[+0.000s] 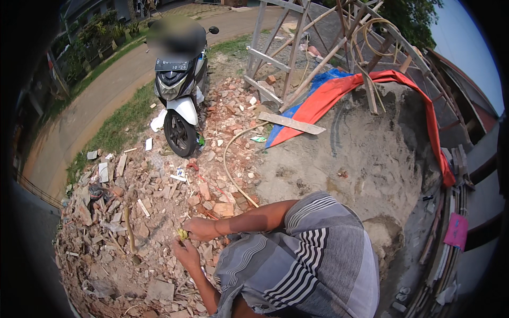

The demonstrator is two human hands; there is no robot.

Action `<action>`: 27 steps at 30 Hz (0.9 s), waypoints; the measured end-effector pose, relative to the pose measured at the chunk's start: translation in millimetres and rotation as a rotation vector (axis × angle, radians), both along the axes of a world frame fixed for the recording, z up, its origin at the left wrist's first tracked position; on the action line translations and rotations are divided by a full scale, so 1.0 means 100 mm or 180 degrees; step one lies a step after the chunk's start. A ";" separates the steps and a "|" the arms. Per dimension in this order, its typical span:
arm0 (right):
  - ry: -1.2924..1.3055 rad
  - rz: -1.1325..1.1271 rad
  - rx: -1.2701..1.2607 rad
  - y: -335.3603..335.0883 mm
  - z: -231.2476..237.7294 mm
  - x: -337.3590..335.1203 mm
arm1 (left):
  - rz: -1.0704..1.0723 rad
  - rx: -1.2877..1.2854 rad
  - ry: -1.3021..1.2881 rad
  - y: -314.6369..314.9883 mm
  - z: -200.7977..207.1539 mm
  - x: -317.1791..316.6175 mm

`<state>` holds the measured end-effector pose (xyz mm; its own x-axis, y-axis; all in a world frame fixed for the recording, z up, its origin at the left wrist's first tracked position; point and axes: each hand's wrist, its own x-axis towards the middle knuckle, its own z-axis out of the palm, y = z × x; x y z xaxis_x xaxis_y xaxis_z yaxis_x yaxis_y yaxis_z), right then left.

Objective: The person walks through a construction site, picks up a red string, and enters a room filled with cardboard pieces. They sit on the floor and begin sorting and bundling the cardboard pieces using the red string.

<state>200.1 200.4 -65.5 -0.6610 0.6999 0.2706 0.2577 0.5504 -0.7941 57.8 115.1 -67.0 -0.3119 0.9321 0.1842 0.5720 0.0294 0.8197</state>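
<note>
My right hand (201, 229) reaches in from the right, its fingers closed around a small yellow-green thing (182, 233). What kind of thing it is cannot be made out. Just below, my left hand (186, 255) has its fingertips pinched at the lower side of the same thing. Both hands are held over broken brick and tile rubble (159, 244). Grey cloth with black and white stripes (297, 254) covers my bent legs, to the right of the hands.
A black and white motorbike (183, 108) stands on the rubble ahead. A pale hose (226, 159) curves across the ground. Beyond the sand heap (350, 153), partly under an orange and blue tarpaulin (318, 108), rises wooden scaffolding (289, 53). A stick (129, 230) lies left of my hands.
</note>
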 end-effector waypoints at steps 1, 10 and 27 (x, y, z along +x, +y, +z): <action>0.0000 0.0000 0.0101 0.00 0.00 0.01 | 0.0010 -0.0122 0.0017 0.01 -0.01 0.00; 0.0245 -0.0133 0.0139 0.10 -0.05 0.02 | -0.0526 -0.0680 -0.3157 0.14 0.14 -0.05; 0.0255 -0.0042 -0.0105 -0.06 0.14 0.05 | -0.0009 -0.0294 -0.4295 0.02 0.03 -0.08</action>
<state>205.4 194.6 -51.2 -0.6288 0.7179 0.2988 0.1998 0.5205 -0.8302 49.6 117.6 -64.5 -0.1964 0.9253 -0.3243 -0.6706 0.1146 0.7330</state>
